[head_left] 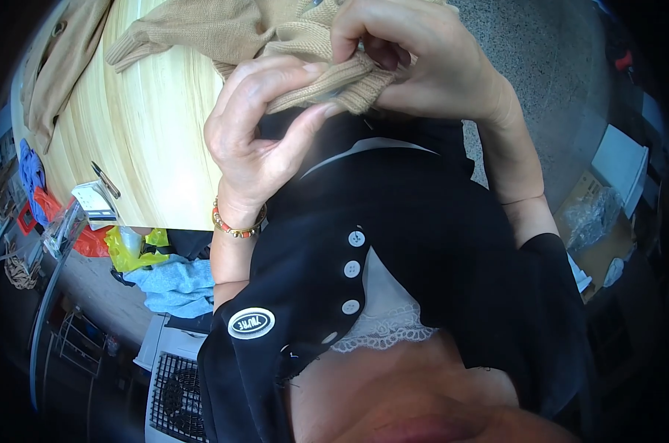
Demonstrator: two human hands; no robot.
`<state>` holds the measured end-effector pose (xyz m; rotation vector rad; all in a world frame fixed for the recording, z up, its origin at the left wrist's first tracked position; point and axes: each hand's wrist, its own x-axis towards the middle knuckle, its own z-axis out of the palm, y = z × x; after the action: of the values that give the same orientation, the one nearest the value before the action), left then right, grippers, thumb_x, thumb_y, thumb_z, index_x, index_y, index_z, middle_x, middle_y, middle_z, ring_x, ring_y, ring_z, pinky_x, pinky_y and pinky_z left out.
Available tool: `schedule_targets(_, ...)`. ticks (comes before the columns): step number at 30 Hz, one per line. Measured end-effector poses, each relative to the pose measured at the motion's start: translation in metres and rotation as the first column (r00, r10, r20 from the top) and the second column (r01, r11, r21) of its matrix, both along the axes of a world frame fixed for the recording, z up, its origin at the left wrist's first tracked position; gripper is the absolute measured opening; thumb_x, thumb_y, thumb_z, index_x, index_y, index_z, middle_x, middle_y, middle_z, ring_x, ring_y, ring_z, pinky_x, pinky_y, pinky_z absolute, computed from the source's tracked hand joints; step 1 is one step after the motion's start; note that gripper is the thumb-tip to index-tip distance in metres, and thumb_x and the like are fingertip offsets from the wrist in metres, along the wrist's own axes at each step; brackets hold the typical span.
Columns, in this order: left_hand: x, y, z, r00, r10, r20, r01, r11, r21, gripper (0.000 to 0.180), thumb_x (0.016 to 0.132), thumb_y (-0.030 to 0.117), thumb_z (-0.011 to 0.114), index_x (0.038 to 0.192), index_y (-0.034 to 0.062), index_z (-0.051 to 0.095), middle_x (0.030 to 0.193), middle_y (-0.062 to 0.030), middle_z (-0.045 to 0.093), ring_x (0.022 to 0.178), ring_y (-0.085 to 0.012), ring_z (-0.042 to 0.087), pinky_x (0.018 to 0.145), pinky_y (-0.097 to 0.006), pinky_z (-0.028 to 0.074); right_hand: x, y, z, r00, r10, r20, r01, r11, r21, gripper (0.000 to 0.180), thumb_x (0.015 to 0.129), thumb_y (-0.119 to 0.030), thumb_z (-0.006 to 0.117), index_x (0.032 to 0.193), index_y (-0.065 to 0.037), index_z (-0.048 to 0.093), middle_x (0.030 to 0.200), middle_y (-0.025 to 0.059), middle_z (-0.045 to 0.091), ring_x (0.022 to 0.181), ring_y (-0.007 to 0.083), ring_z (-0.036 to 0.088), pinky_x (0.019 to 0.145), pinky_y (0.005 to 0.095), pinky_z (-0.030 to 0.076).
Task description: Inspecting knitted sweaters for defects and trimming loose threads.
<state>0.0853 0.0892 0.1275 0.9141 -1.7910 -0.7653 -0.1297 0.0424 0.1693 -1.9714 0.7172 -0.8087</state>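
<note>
While the left hand [249, 136] pinches the ribbed edge [362, 94] of the knit [201, 33] between thumb and fingers, the right hand [441, 63] grips it just beside, its fingertips partly hidden. The knit lies partly on the surface [157, 118]; the ribbed edge is held clear, in front of the body. Uneven pull between the hands could stretch the rib — a loose pinch could let a fold slip. The bracelet [238, 231], now apart from the knit, could snag it on contact.
</note>
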Motion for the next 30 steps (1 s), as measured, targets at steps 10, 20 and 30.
schedule_targets(10, 0.0, 0.008, 0.006, 0.996, 0.083, -0.012, -0.081, 0.991, 0.104, 0.032, 0.066, 0.0, 0.083, 0.095, 0.0003, 0.069, 0.085, -0.0093, 0.068, 0.075, -0.018, 0.063, 0.066, -0.027, 0.049, 0.001, 0.001, -0.002, 0.997, -0.028, 0.067, 0.029, 1.0, -0.007, 0.029, 0.069, -0.005, 0.08, 0.089, -0.004, 0.058, 0.076, 0.0031, 0.053, 0.064, 0.0152, 0.049, 0.056, 0.0265, 0.038)
schedule_targets(20, -0.002, 0.005, 0.004, 0.998, 0.068, 0.013, -0.068, 0.997, -0.024, 0.025, 0.068, -0.004, 0.078, 0.091, -0.0019, 0.069, 0.082, -0.0111, 0.067, 0.073, -0.019, 0.064, 0.063, -0.026, 0.05, -0.002, 0.004, -0.007, 0.998, -0.048, 0.052, 0.047, 0.999, 0.018, 0.028, 0.069, -0.002, 0.078, 0.089, -0.003, 0.058, 0.075, 0.0026, 0.05, 0.061, 0.0137, 0.046, 0.053, 0.0257, 0.036)
schedule_targets(30, -0.004, 0.01, 0.006, 0.986, 0.127, 0.107, -0.115, 0.987, -0.112, 0.021, 0.07, -0.009, 0.074, 0.09, -0.0024, 0.068, 0.08, -0.0108, 0.066, 0.069, -0.0195, 0.063, 0.061, -0.026, 0.05, 0.014, -0.012, -0.013, 0.982, 0.118, 0.146, -0.002, 0.786, -0.618, 0.025, 0.07, -0.001, 0.076, 0.087, -0.002, 0.057, 0.075, 0.0061, 0.049, 0.066, 0.0205, 0.049, 0.058, 0.0297, 0.039)
